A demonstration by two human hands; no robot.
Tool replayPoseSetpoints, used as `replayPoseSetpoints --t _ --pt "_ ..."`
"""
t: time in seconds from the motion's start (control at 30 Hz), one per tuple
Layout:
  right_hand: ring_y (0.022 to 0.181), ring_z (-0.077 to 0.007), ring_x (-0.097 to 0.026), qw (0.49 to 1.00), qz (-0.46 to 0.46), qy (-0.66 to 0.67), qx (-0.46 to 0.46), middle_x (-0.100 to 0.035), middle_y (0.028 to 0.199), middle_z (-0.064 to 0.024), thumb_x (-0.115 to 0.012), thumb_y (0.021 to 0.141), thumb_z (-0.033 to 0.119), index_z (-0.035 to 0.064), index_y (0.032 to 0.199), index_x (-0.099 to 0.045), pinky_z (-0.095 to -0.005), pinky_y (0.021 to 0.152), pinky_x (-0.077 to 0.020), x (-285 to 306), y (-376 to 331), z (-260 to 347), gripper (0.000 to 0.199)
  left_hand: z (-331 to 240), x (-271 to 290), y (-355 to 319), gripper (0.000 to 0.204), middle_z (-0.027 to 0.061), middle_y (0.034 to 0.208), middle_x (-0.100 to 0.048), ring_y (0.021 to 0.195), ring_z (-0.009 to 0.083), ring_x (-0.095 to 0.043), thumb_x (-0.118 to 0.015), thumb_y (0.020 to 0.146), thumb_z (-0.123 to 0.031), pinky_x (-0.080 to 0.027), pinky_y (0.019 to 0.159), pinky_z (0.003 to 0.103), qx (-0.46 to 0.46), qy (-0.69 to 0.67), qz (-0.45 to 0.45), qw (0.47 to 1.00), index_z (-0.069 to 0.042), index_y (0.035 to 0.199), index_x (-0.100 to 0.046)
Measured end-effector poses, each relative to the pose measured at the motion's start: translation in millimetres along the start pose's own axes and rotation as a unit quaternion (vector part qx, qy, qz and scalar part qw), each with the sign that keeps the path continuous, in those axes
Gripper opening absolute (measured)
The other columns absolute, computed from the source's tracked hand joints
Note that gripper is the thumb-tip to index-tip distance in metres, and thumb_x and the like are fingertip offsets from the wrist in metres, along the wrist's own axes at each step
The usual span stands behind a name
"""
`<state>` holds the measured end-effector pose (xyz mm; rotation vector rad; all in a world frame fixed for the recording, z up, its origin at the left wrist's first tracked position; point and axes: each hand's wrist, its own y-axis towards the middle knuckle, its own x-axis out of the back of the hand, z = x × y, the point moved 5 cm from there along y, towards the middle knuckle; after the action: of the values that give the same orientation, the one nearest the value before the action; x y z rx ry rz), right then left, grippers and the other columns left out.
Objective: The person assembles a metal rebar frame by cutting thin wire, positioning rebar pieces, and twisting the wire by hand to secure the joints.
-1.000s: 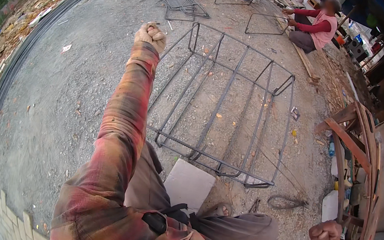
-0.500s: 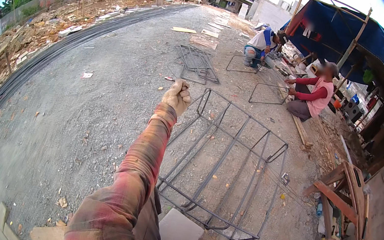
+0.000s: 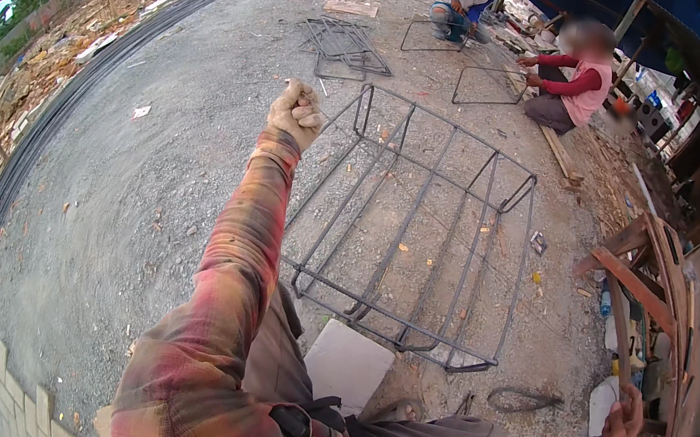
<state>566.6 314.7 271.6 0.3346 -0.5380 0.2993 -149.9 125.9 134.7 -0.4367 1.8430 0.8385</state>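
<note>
1. Head view, the count: one large rebar cage (image 3: 421, 229) lies on the gravel ground (image 3: 146, 188), two flat rebar frames (image 3: 487, 85) stand or lie farther off, one stack of bent rebar pieces (image 3: 345, 41) sits beyond the cage, one pale square slab (image 3: 346, 364) lies by the wearer's knee, and one small coil of wire (image 3: 522, 398) rests to the right of it. Two other people — a crouching worker in blue (image 3: 464, 0) and a seated worker in pink (image 3: 574, 85) — are at the far frames.

2. The left hand (image 3: 295, 113), gloved, is stretched far forward on a straight arm in a plaid sleeve; its fingers are curled into a fist, just beside the cage's near-left upright. I cannot tell if it clamps a bar or only wire.

3. The right hand (image 3: 623, 422) hangs low at the right edge, fingers loosely bent, close to a wooden bench (image 3: 651, 263) — whether it holds anything I cannot tell.

4. The cage is dark grey steel: long parallel bars crossed by shorter ones, ends turned up at the corners, lying open side up in front of the wearer.
</note>
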Motion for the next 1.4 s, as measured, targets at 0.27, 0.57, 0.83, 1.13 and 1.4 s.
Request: replayPoseSetpoints --t 0.27,0.57,0.83,1.13,1.4 --pt "0.071 -0.0235 -0.062 0.854 0.483 -0.157 -0.11 -0.065 0.074 -0.0132 -0.06 0.078 0.007 -0.0002 0.083 -0.066 -0.03 0.068 -0.0474 -72.5 -66.6 -9.1 0.011 -5.1 22.3 -10.2 0.021 -0.0043 0.059 -0.042 0.041 0.0026 -0.03 -0.062 0.086 -0.024 -0.025 0.036 0.019 -0.052 0.178 -0.235 0.954 -0.009 0.074 -0.053" --pt "0.051 -0.0128 -0.048 0.984 0.118 -0.136 -0.01 -0.057 0.069 -0.0031 -0.047 0.088 0.01 0.0003 0.091 -0.058 -0.0272 0.049 -0.0397 -16.1 -24.9 -53.9 0.015 22.2 25.9 -4.2 0.025 -0.0058 0.054 -0.037 0.039 0.0038 -0.028 -0.058 0.087 -0.029 -0.021 0.035 0.019 0.009 0.103 -0.171 0.98 -0.01 0.073 -0.053" --pt "0.06 -0.0121 -0.053 0.876 0.369 0.309 0.005 -0.061 0.068 -0.0066 -0.054 0.087 0.016 -0.0017 0.086 -0.061 -0.0245 0.056 -0.0414 -16.8 -55.6 2.4 0.019 -32.1 52.6 -21.6 0.033 -0.0044 0.058 -0.036 0.041 0.0045 -0.025 -0.056 0.088 -0.038 -0.02 0.036 0.02 -0.099 0.31 -0.303 0.896 -0.011 0.071 -0.047" --pt "0.075 -0.0359 -0.06 0.874 0.187 -0.441 0.079 -0.063 0.081 -0.0159 -0.056 0.075 0.009 0.0053 0.083 -0.065 -0.0379 0.067 -0.0471 -44.3 -12.6 -54.9 0.013 -56.4 -40.4 -22.3 0.035 -0.003 0.054 -0.035 0.039 0.0065 -0.026 -0.056 0.087 -0.04 -0.02 0.037 0.023 -0.075 0.395 -0.137 0.905 -0.01 0.07 -0.047" --pt "0.05 -0.0068 -0.045 0.926 0.317 0.204 0.018 -0.056 0.063 -0.0033 -0.061 0.084 0.028 -0.0019 0.08 -0.061 -0.0223 0.046 -0.0325 -81.2 -11.2 -10.2 0.03 -229.8 -0.4 -128.5 0.042 -0.0029 0.054 -0.037 0.039 0.007 -0.026 -0.061 0.083 -0.045 -0.021 0.037 0.024 -0.161 0.47 -0.27 0.825 -0.01 0.064 -0.046"
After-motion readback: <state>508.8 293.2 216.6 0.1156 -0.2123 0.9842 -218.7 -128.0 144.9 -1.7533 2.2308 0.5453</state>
